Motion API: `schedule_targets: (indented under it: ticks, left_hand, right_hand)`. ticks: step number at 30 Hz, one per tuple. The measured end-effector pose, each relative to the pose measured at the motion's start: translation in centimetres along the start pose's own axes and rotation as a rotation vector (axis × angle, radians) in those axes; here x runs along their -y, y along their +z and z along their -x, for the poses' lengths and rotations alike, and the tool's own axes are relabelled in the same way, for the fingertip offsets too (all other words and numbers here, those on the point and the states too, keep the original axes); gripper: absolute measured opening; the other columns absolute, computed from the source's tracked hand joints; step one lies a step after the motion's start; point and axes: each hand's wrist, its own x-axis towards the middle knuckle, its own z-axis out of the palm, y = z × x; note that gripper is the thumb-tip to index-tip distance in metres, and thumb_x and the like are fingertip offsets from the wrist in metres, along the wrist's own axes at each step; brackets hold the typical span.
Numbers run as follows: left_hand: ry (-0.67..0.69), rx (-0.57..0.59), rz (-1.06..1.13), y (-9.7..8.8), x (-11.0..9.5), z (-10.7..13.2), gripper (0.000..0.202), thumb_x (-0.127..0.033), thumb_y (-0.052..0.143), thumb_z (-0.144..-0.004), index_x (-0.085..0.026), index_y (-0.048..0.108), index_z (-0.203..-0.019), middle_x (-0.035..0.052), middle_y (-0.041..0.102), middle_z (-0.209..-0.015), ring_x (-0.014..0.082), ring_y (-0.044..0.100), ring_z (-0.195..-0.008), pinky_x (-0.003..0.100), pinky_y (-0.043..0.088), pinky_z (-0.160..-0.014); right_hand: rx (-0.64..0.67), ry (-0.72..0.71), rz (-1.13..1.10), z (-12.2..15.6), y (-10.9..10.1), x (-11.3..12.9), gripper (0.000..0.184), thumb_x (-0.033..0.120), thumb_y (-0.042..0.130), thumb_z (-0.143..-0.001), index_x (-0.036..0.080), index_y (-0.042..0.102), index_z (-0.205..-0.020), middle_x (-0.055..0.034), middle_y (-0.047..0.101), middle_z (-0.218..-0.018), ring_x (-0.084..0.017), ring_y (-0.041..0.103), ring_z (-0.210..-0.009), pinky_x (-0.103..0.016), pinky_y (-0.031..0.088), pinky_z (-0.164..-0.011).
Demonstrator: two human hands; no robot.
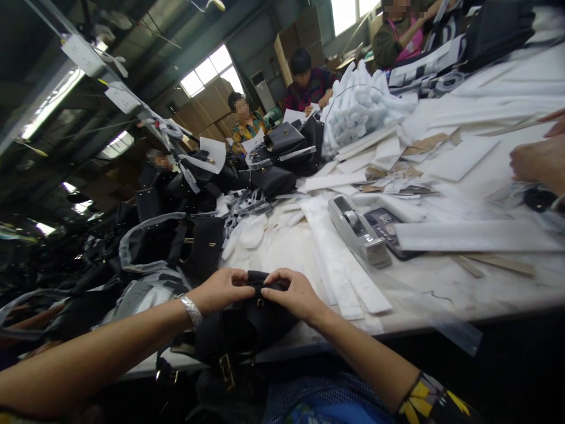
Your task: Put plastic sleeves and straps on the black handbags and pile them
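Observation:
A black handbag (260, 330) with gold-coloured metal fittings lies at the table's front edge, close to my body. My left hand (223, 290) pinches the bag's upper edge between thumb and fingers. From the other side my right hand (293, 291) grips that same edge, the two thumbs nearly meeting. Just below the thumbs sits a small gold fitting (260, 303). A strap with a gold buckle (227, 372) hangs off the front. The bag's underside is in dark shadow.
A grey tape dispenser (359, 232) stands beside a dark phone-like object (391, 232). White foam strips (477, 235) and paper scraps cover the table. Black bags (278, 153) are heaped to the left and behind. A co-worker's hand (541, 156) is at the right; other people sit across the table.

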Motion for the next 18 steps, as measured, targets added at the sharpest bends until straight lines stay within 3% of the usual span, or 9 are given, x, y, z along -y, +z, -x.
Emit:
schedule_targets:
  ticks: [3, 11, 18]
  left_hand:
    - [-0.020, -0.019, 0.007, 0.2, 0.1, -0.2, 0.031, -0.043, 0.068, -0.068, -0.018, 0.051, -0.063, -0.0060, 0.044, -0.054, 0.0114, 0.043, -0.053, 0.024, 0.030, -0.051]
    - [-0.016, 0.037, 0.035, 0.1, -0.5, 0.3, 0.032, -0.044, 0.067, -0.071, -0.014, 0.064, -0.078, -0.0022, 0.057, -0.061, 0.0136, 0.051, -0.056, 0.024, 0.034, -0.051]
    - [0.060, -0.066, 0.021, 1.2, 0.1, 0.2, 0.023, -0.033, 0.065, -0.070, -0.013, 0.064, -0.081, 0.0020, 0.067, -0.072, 0.0182, 0.061, -0.067, 0.026, 0.042, -0.059]
  right_hand:
    - [0.003, 0.022, -0.044, 0.0, 0.1, -0.2, 0.018, 0.029, 0.074, -0.071, 0.017, 0.071, -0.083, -0.0008, 0.070, -0.078, -0.016, 0.064, -0.075, -0.025, 0.047, -0.070]
    - [0.029, 0.031, -0.042, -0.3, -0.1, -0.4, 0.020, 0.032, 0.077, -0.070, 0.017, 0.070, -0.082, -0.0007, 0.070, -0.078, -0.016, 0.064, -0.077, -0.026, 0.047, -0.072]
    - [0.081, 0.029, -0.029, -0.4, 0.0, -0.5, 0.018, 0.030, 0.075, -0.071, 0.017, 0.067, -0.080, 0.0003, 0.067, -0.075, -0.015, 0.062, -0.074, -0.025, 0.047, -0.069]
